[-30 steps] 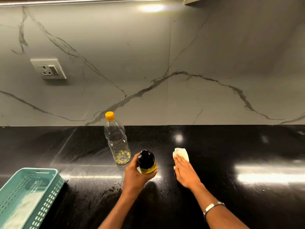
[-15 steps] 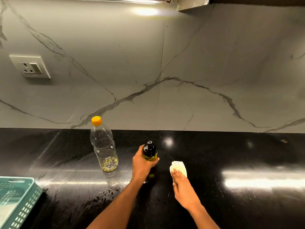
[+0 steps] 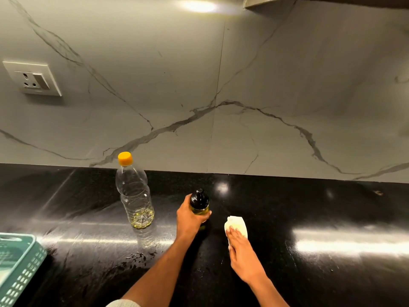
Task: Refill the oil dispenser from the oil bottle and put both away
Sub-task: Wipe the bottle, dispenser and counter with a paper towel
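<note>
Gripping w/ the left hand (image 3: 190, 218): fingers and thumb curled round the oil dispenser (image 3: 199, 202), a small dark-capped bottle w/ yellow oil showing in its lower part, held upright at about counter level; can't tell if its base touches the counter (image 3: 309, 207). Right hand (image 3: 242, 251) lies flat, fingers straight, pressing a folded white tissue (image 3: 236, 224) onto the black top just right of the dispenser. Only one view, the head cam. Oil bottle (image 3: 135, 196) stands upright and capped well left of the dispenser, near the wall, w/ only a little oil at the bottom. Risks, as I judge them: counter looks wet or greasy in front of the bottle, w/ small droplets (image 3: 139, 259), so oily fingers could let the dispenser slip when it's lifted to put away. Near-empty bottle is light and tall, so a passing forearm could tip it. Teal basket (image 3: 20, 269) sits at the left edge, partly out of frame.
</note>
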{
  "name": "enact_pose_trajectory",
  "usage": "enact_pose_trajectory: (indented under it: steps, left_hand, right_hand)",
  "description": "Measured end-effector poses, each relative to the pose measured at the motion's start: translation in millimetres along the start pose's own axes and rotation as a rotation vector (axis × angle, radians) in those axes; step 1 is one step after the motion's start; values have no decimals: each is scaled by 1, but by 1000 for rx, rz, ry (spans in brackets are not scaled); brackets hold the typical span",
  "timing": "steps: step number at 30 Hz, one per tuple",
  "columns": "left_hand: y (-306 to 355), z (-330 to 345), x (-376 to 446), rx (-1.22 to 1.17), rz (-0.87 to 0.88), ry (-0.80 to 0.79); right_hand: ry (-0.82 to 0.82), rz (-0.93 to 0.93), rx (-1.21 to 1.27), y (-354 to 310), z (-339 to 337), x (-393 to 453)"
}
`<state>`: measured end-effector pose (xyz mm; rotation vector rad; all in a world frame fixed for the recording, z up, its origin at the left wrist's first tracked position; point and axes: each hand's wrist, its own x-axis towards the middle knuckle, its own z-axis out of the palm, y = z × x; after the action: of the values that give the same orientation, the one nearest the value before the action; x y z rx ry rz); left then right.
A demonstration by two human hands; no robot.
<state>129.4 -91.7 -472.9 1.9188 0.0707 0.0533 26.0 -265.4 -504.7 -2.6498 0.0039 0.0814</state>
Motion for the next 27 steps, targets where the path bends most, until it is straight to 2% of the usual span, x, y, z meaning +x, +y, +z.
enact_pose_trajectory:
  steps: [18,23,27]
  left_hand:
    - [-7,1,2,0,26,9]
    - [-3,0,-1,3,-21,-26]
    - [-6,-8,-10,21,-68,-79]
  right_hand:
    - [-7,6,24,-3,-4,-2]
    - [65,104,104,-5,-10,-2]
    - [104,70,-7,-4,-12,1]
